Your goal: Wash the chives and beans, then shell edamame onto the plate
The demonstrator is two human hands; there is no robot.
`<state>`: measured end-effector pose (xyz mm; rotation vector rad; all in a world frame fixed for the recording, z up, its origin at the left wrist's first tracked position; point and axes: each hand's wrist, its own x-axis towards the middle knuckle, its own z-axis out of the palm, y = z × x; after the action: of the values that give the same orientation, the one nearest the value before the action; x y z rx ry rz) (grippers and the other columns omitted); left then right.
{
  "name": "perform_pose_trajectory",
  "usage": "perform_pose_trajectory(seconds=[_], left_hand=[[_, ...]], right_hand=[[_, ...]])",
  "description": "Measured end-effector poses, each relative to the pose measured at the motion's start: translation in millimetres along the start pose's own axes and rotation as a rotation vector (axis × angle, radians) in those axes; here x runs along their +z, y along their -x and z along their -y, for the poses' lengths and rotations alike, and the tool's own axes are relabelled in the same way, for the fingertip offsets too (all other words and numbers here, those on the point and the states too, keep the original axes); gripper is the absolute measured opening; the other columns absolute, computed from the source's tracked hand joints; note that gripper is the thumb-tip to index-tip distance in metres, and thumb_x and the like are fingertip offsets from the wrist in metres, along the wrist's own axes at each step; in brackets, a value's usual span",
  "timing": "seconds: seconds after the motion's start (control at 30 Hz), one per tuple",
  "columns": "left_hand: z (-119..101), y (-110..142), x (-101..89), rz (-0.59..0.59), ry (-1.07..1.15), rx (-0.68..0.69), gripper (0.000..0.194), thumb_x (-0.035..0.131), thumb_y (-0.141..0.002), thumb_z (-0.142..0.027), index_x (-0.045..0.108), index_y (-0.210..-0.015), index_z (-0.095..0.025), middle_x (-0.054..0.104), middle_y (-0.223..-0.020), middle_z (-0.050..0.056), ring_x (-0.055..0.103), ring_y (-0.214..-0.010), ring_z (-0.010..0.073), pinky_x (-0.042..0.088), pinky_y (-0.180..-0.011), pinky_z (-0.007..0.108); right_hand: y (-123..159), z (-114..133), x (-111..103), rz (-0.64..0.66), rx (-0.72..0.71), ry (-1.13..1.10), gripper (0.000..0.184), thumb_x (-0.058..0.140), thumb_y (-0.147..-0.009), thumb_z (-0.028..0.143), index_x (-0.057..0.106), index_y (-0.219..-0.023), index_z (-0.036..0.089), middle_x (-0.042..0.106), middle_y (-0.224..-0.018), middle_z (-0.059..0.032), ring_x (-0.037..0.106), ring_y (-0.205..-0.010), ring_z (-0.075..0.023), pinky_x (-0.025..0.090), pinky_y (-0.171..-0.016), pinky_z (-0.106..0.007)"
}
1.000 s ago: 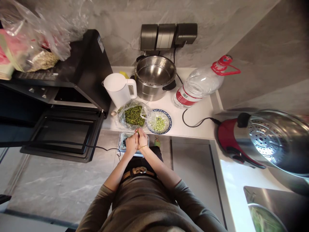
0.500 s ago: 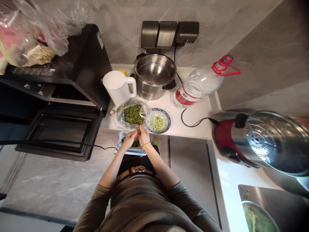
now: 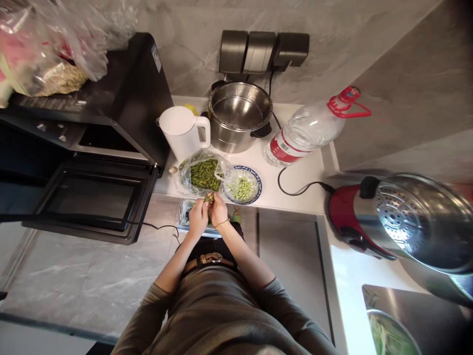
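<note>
My left hand (image 3: 198,218) and my right hand (image 3: 218,212) meet at the counter's front edge, both pinched on one green edamame pod (image 3: 209,198). Just beyond them lies a clear plastic bag of pods (image 3: 202,174). To its right stands a blue-rimmed plate (image 3: 257,178) with shelled green beans. Under my hands a small tray (image 3: 184,217) shows, mostly hidden by them. A thin bracelet circles my right wrist.
A white kettle (image 3: 182,129), a steel pot (image 3: 239,114) and a large water bottle on its side (image 3: 307,129) line the back of the counter. A black oven (image 3: 92,148) with its door open stands left. A red cooker with a steel lid (image 3: 414,217) sits right.
My hands went forward to the bag, then came back to the counter edge with a pod between them. The view shifted slightly.
</note>
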<state>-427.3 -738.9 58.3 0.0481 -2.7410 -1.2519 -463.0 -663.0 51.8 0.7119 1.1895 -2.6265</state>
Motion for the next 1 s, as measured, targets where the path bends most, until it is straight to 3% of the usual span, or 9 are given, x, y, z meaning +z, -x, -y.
perform_pose_trajectory(seconds=[0.2, 0.4, 0.6, 0.77, 0.9, 1.0], left_hand=[[11, -6, -10.9, 0.051, -0.261, 0.048, 0.029, 0.030, -0.097, -0.028, 0.057, -0.095, -0.018, 0.062, -0.088, 0.008, 0.060, -0.079, 0.0189, 0.040, -0.065, 0.027], [12, -10, -10.6, 0.093, -0.251, 0.064, 0.028, 0.030, -0.097, -0.029, 0.056, -0.098, -0.018, 0.063, -0.095, 0.009, 0.061, -0.080, 0.0187, 0.040, -0.065, 0.027], [5, -4, 3.3, -0.087, 0.064, -0.062, 0.038, 0.028, -0.097, -0.041, 0.054, -0.082, -0.018, 0.059, -0.069, 0.004, 0.056, -0.064, 0.0157, 0.038, -0.059, 0.026], [-16, -6, 6.4, -0.186, 0.459, -0.239, 0.046, 0.035, -0.091, -0.058, 0.055, -0.076, -0.020, 0.055, -0.063, 0.000, 0.052, -0.060, 0.0131, 0.040, -0.057, 0.025], [-22, -14, 5.7, -0.124, 0.791, -0.408, 0.048, 0.048, -0.081, -0.066, 0.059, -0.078, -0.019, 0.056, -0.066, 0.000, 0.052, -0.060, 0.0125, 0.040, -0.055, 0.025], [-17, -20, 3.2, -0.029, 0.870, -0.455, 0.050, 0.051, -0.079, -0.066, 0.061, -0.084, -0.018, 0.056, -0.065, -0.001, 0.049, -0.055, 0.0110, 0.037, -0.051, 0.024]], right_hand=[[2, 8, -1, 0.084, 0.104, 0.085, 0.033, 0.067, -0.068, 0.053, 0.065, -0.064, 0.020, 0.053, -0.055, 0.0027, 0.039, -0.053, -0.0106, 0.030, -0.051, -0.026], [1, 5, -4, 0.071, 0.012, 0.199, 0.027, 0.077, -0.057, 0.043, 0.061, -0.054, 0.021, 0.055, -0.052, 0.0031, 0.035, -0.051, -0.0101, 0.028, -0.051, -0.027], [9, 1, 7, 0.054, -0.087, 0.077, 0.021, 0.077, -0.058, 0.039, 0.065, -0.058, 0.021, 0.064, -0.061, 0.0010, 0.053, -0.061, -0.0137, 0.043, -0.061, -0.028], [15, 2, 15, 0.091, -0.036, -0.047, 0.020, 0.076, -0.061, 0.039, 0.068, -0.065, 0.022, 0.069, -0.071, -0.0007, 0.062, -0.072, -0.0174, 0.051, -0.069, -0.031], [12, 2, 12, 0.077, -0.083, -0.031, 0.020, 0.077, -0.060, 0.039, 0.068, -0.064, 0.022, 0.069, -0.074, -0.0014, 0.062, -0.073, -0.0176, 0.051, -0.069, -0.031], [7, 3, 7, 0.081, -0.140, -0.008, 0.018, 0.078, -0.061, 0.036, 0.067, -0.060, 0.022, 0.068, -0.075, 0.0000, 0.059, -0.070, -0.0144, 0.049, -0.068, -0.029]])
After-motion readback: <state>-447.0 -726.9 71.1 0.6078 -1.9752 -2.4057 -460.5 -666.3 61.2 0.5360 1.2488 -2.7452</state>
